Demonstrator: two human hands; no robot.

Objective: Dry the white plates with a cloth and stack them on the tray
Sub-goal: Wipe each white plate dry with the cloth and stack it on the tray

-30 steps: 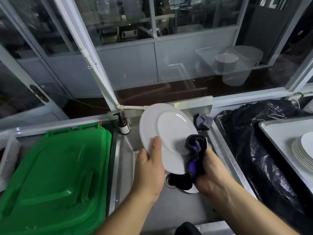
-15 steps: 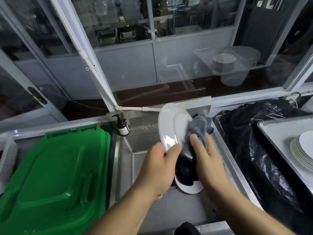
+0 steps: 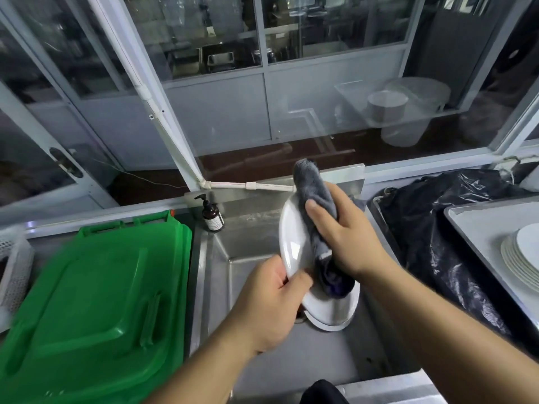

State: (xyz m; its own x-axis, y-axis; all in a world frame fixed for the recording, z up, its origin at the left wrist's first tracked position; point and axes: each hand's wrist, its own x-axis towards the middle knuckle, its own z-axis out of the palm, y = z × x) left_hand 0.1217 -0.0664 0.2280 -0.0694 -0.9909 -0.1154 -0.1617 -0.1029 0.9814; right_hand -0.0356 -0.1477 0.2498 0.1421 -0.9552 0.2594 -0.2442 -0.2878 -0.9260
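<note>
Left hand [image 3: 269, 301] grips the lower edge of a white plate [image 3: 293, 243], thumb on the near face, fingers curled behind. Plate is held nearly edge-on to the camera, tilted upright over the steel sink [image 3: 250, 237]. Right hand [image 3: 347, 237] presses a grey cloth [image 3: 313, 193] against the plate's right face, fingers wrapped round the cloth; the cloth's top end sticks up above the plate rim, its darker lower end hangs down past the wrist. Second white plate [image 3: 332, 312] sits low in the sink, right under the held one, partly hidden by the cloth and the left hand.

Stack of white plates [image 3: 522, 258] on the tray [image 3: 478, 228] at far right, well apart from the hands, cut off by the frame edge. Black plastic bag [image 3: 437, 228] between sink and tray. Green bin lid [image 3: 96, 310] left of the sink, blurred. Brown pump bottle [image 3: 212, 215] stands at the sink's back left corner. White perforated basket [image 3: 14, 266] at far left edge.
</note>
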